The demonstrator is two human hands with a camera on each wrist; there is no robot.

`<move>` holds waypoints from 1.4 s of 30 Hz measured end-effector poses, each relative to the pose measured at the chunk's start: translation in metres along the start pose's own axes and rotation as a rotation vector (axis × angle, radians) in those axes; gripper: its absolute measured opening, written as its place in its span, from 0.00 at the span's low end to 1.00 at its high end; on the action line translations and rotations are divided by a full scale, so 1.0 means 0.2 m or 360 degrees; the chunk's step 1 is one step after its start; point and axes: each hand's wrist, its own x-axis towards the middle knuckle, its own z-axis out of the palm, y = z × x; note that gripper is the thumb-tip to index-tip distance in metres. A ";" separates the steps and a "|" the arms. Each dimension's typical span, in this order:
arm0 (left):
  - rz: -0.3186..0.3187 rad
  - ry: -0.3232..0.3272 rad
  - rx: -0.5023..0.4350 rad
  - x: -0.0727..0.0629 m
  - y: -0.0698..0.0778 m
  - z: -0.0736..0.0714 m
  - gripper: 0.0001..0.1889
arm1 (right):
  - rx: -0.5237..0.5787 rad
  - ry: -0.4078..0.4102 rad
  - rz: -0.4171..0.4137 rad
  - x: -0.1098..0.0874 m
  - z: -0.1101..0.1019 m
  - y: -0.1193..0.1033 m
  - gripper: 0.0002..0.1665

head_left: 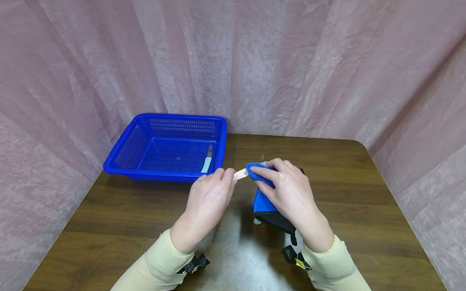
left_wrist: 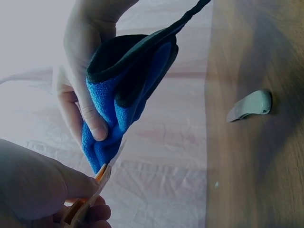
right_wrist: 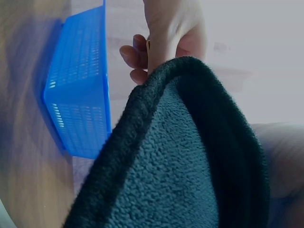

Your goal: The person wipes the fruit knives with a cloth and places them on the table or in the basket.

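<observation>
My left hand [head_left: 212, 192] grips the cream handle [head_left: 240, 174] of what looks like a folding knife, with a rivet near its blade end and orange showing along its inner side [left_wrist: 100, 172]. My right hand [head_left: 291, 190] pinches a blue cloth [head_left: 263, 201] with a black border around the knife's blade. Cloth and fingers hide most of that blade. The rest of the cloth hangs down below the right hand. Under it, on the table, lies a pale-handled object [left_wrist: 251, 104], seen more fully in the left wrist view.
A blue plastic basket [head_left: 165, 175] stands at the back left of the wooden table [head_left: 349, 194]. Inside it, by the right wall, lies a knife [head_left: 206, 164] with a light blue handle. Pink curtains [head_left: 276, 68] hang behind and at both sides.
</observation>
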 end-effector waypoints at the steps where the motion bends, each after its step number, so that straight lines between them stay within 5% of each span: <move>1: 0.0000 -0.0001 -0.0006 0.00 0.00 0.00 0.11 | 0.0003 -0.0003 0.0002 0.00 0.00 0.00 0.23; 42: 0.0000 0.0068 -0.0023 0.00 -0.01 -0.03 0.12 | -0.0013 0.0001 0.0204 0.00 -0.08 0.12 0.23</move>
